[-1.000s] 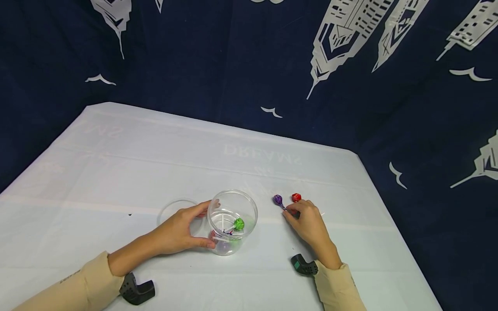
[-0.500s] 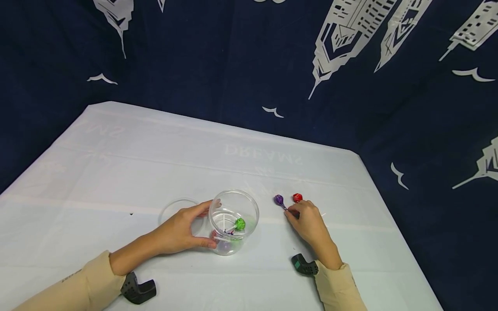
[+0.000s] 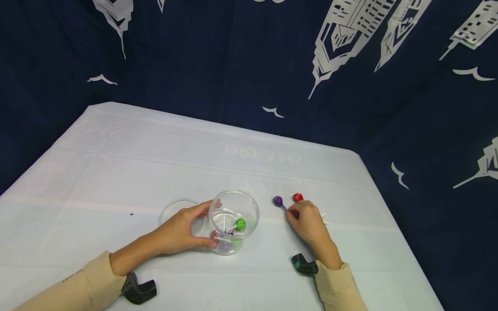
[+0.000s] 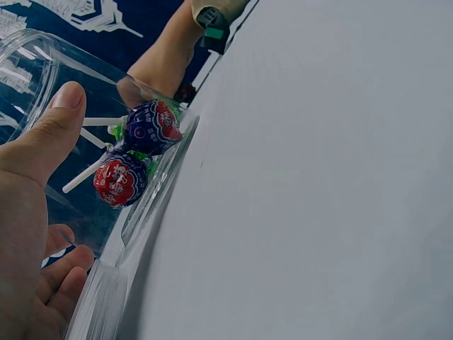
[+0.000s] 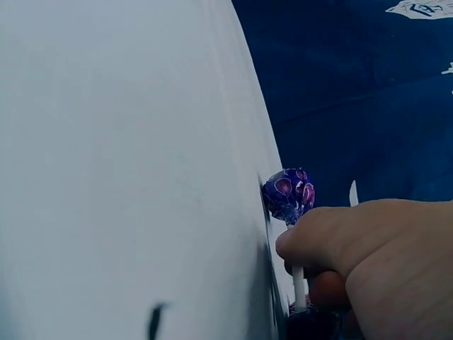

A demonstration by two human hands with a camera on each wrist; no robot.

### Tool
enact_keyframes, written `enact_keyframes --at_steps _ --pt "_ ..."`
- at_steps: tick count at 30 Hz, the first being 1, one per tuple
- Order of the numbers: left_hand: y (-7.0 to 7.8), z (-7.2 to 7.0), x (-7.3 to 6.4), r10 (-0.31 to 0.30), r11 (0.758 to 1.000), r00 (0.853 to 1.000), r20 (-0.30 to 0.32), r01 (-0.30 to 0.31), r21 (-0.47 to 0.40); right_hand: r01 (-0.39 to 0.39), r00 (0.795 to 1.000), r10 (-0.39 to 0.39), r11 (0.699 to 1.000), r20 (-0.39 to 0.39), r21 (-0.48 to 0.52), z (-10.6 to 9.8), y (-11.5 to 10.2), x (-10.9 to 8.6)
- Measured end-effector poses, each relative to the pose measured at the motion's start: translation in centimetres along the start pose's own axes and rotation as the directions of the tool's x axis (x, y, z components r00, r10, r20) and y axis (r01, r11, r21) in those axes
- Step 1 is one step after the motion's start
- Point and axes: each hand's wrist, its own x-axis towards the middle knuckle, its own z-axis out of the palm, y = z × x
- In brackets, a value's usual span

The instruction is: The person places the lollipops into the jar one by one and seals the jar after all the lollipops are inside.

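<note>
My left hand (image 3: 180, 229) holds the side of a clear plastic jar (image 3: 233, 214), thumb in front and fingers behind. Wrapped lollipops lie inside: a green one (image 3: 240, 223) shows from above, and two red-and-blue ones (image 4: 120, 180) show through the wall in the left wrist view. To the right, my right hand (image 3: 309, 222) pinches the white stick of a purple lollipop (image 5: 289, 195) just below its wrapper, low over the table. A red lollipop (image 3: 298, 197) lies just beyond my right fingers. Another dark-wrapped lollipop (image 5: 315, 323) is partly hidden under that hand.
A clear round lid (image 3: 171, 205) lies flat behind my left hand. White sticks (image 3: 324, 219) poke out right of my right hand. The white cloth-covered table (image 3: 186, 142) ends at a navy printed curtain (image 3: 194, 65). A tiny dark speck (image 3: 131, 214) is on the cloth at left.
The purple lollipop's head has shifted very slightly toward me, and more of the white sticks shows beside my right hand. The left hand and jar stay in place.
</note>
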Motion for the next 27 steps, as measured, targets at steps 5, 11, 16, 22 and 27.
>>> enact_keyframes --at_steps 5,11,16,22,27 --pt "0.02 0.00 -0.02 -0.003 1.000 1.000 -0.007 0.003 -0.001 -0.012 1.000 0.012 1.000 -0.012 0.023 -0.13 -0.13 -0.03" --pt "0.07 -0.05 -0.01 -0.008 1.000 1.000 -0.002 0.008 -0.017 0.002 0.998 0.000 0.999 -0.062 0.038 0.05 -0.13 0.08" --pt "-0.07 0.01 -0.05 0.003 1.000 1.000 -0.006 -0.003 -0.003 0.034 0.993 -0.026 0.997 -0.119 0.062 0.15 -0.09 0.08" --pt "-0.20 0.06 -0.03 0.000 1.000 1.000 -0.003 0.000 0.008 0.031 0.989 -0.012 0.992 -0.145 0.125 0.30 0.10 0.06" --pt "-0.10 0.03 0.02 -0.007 1.000 1.000 0.001 0.007 0.000 0.026 0.988 0.002 0.983 -0.152 0.182 0.54 0.49 -0.05"
